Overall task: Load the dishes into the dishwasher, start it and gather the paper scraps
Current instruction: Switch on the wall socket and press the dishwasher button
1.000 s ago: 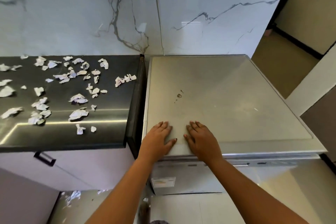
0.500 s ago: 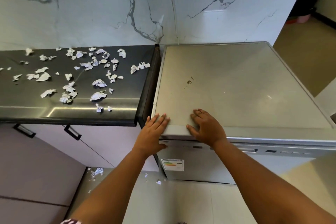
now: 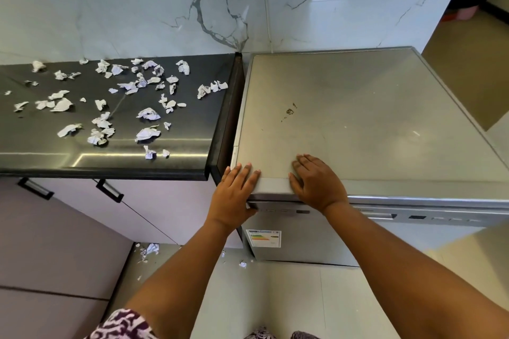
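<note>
Resting flat, left hand [image 3: 234,195] and right hand [image 3: 316,187] touch the dishwasher's [image 3: 358,118] front-left edge.

Can't read energy label [image 3: 264,238] or control panel [image 3: 413,217] marks: too small. Hidden behind right hand [image 3: 316,184]: part of panel. Cropped at right: dishwasher [image 3: 358,118]; at left: countertop [image 3: 192,129].

Standing at a closed silver dishwasher [image 3: 358,118]; laying the left hand [image 3: 234,195] flat over its front left corner, fingers straight, thumb down by the control strip [image 3: 275,211]; resting the right hand [image 3: 316,184] flat just beside, on the top's front edge; viewing crumpled paper scraps [image 3: 148,113] scattered across the black counter [image 3: 192,132], a few also on the floor [image 3: 275,297].
</note>
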Tool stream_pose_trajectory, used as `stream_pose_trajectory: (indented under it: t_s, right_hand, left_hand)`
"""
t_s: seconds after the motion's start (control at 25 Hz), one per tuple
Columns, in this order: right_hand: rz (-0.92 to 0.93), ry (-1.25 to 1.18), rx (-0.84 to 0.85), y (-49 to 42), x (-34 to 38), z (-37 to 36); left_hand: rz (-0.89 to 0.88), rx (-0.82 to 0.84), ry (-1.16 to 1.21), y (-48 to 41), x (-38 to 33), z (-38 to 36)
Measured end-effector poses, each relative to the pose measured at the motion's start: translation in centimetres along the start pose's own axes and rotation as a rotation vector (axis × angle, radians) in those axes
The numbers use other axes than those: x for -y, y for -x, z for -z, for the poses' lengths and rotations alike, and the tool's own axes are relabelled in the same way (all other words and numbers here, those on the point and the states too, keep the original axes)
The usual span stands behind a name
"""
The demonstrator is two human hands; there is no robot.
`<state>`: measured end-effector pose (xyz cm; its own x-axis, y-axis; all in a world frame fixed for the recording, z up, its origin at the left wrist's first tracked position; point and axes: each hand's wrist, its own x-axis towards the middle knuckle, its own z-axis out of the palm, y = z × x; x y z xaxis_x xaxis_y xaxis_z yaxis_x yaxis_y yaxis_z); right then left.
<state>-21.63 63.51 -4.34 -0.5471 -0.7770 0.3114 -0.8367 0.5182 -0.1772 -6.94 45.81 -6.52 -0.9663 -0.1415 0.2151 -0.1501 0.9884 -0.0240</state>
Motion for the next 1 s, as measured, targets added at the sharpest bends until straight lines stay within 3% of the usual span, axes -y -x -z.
stream_pose_trajectory:
  t_s: [0.56, 0.68, 0.76, 0.88, 1.0]
  right_hand:
    - [0.052, -0.016, -0.083, 0.0, -0.4, -0.9]
    - [0.002, -0.294, -0.143, 0.1, -0.5, -0.4]
    - [-0.181, -0.654, -0.177, 0.4, -1.0, 0.7]
    - [-0.42, -1.143, -0.035, 1.0, -1.5, 2.3]
    - [-0.419, -1.288, 0.115, 1.5, -1.1, 2.6]
  left_hand:
    - [-0.029, -0.153, -0.036, 0.2, 0.2, -1.3]
    - [-0.019, -0.162, -0.009, 0.0, 0.2, -1.4]
    - [0.012, -0.147, 0.034, 0.2, -0.3, -1.1]
    - [0.049, 0.012, 0.276, 0.1, -2.0, 1.1]
    - [0.226, 0.26, 1.013, -2.1, -5.0, 3.9]
